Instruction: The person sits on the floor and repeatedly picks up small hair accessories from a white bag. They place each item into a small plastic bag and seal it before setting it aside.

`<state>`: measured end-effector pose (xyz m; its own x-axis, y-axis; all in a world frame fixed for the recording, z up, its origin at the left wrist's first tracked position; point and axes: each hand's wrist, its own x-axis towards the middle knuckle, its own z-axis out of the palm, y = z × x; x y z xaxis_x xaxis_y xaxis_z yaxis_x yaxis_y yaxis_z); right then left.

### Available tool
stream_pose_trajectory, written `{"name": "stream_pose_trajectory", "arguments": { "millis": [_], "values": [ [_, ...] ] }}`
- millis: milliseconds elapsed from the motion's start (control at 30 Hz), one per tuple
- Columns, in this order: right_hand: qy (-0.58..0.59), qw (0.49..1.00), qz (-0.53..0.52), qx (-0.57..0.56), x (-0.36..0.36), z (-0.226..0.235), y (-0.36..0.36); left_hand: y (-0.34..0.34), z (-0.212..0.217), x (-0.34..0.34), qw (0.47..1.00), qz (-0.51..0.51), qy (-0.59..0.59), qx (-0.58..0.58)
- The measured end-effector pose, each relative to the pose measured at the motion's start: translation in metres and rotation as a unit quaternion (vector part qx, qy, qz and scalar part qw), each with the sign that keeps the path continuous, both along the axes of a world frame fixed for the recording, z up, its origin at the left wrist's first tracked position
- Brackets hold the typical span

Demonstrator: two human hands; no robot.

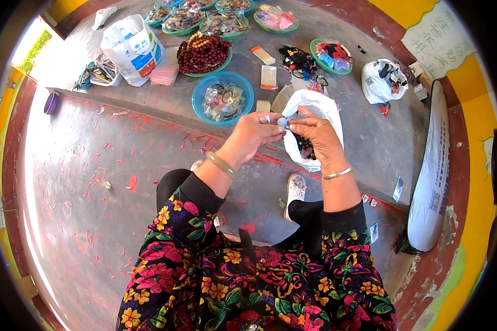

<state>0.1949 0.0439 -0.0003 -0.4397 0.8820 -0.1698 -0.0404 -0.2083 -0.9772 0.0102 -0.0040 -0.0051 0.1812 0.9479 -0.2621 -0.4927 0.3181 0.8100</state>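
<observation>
A small round, pale blue-grey bead-like piece [282, 122] sits between my two hands, with a thin greyish cord or band [298, 116] beside it at the right fingers. My left hand [251, 135] pinches the round piece between thumb and fingertips. From the other side, my right hand [321, 138] is closed on the cord, its fingertips close to the left ones. Beneath my right hand stands an opened white plastic bag [336, 118] with dark small items in it. Just beyond my left hand is a blue basin [197, 102] of small clear-bagged pieces.
Dark red beads [204, 53] heap in a green basin, left of small boxes [269, 76]. Several more filled basins [276, 19] line the back. A white bag [131, 49] stands back left, another [376, 83] at right. Red scraps [132, 183] litter the lower floor before a raised ledge.
</observation>
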Motion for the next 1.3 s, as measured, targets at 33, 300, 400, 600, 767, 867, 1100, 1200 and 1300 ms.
{"name": "stream_pose_trajectory", "arguments": {
  "millis": [33, 300, 400, 600, 767, 867, 1100, 1200, 1300],
  "values": [
    [-0.001, 1.0, -0.001, -0.004, 0.0, 0.0, 0.0, 0.0, 0.0, 0.001, 1.0, 0.0, 0.011, 0.006],
    [-0.006, 1.0, 0.013, -0.021, 0.0, 0.005, -0.002, -0.001, 0.004, 0.003, 0.994, -0.015, 0.103, 0.037],
    [0.015, 0.999, 0.031, -0.027, 0.002, 0.002, -0.001, -0.003, 0.008, 0.003, 0.991, -0.014, 0.127, 0.047],
    [-0.033, 0.996, 0.078, -0.004, 0.004, 0.007, -0.002, -0.005, 0.011, 0.004, 0.983, -0.021, 0.173, 0.053],
    [-0.059, 0.993, 0.099, 0.008, 0.005, 0.007, -0.001, -0.004, 0.001, 0.004, 0.982, -0.024, 0.18, 0.06],
    [-0.039, 0.996, 0.082, -0.01, 0.005, 0.008, 0.0, -0.002, 0.001, 0.005, 0.991, -0.01, 0.131, 0.034],
    [0.049, 0.989, -0.135, 0.022, 0.001, 0.009, -0.001, 0.0, 0.004, 0.0, 0.998, 0.043, -0.03, -0.044],
    [0.095, 0.979, -0.181, 0.014, -0.01, 0.01, -0.004, 0.001, 0.004, -0.001, 0.993, 0.064, -0.087, -0.054],
    [0.121, 0.979, -0.153, -0.065, -0.02, 0.006, -0.006, 0.002, 0.001, 0.002, 0.991, 0.072, -0.108, -0.045]
  ]
}}
